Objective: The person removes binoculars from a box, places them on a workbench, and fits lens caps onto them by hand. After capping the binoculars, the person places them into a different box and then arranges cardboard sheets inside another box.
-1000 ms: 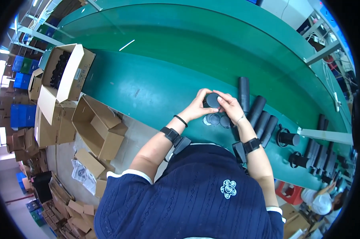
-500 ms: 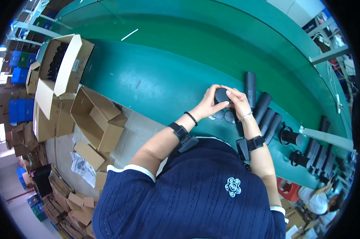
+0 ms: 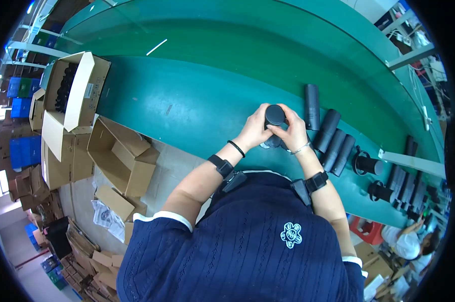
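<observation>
Both of my hands close round a black cylinder [image 3: 274, 115] whose flat round end faces up. My left hand [image 3: 255, 127] grips its left side, and my right hand [image 3: 294, 132] wraps its right side. The thumbs come close together at the near side, and the cylinder's lower part is hidden by the hands. Partly covered beneath them are small round discs [image 3: 273, 142] on the green table. To the right of my right hand lie several black ribbed cylinders [image 3: 312, 106], side by side.
Farther right are black ringed fittings [image 3: 369, 165] and more black tubes [image 3: 406, 186] beyond a pale metal bar [image 3: 411, 160]. At left, an open carton [image 3: 86, 90] holds dark parts. An open cardboard box [image 3: 124, 156] stands below the table edge. A person [image 3: 408, 246] sits at far right.
The cylinder has turned so that its flat end faces up. My right hand's fingers have shifted from its top to its side. The view has shifted slightly.
</observation>
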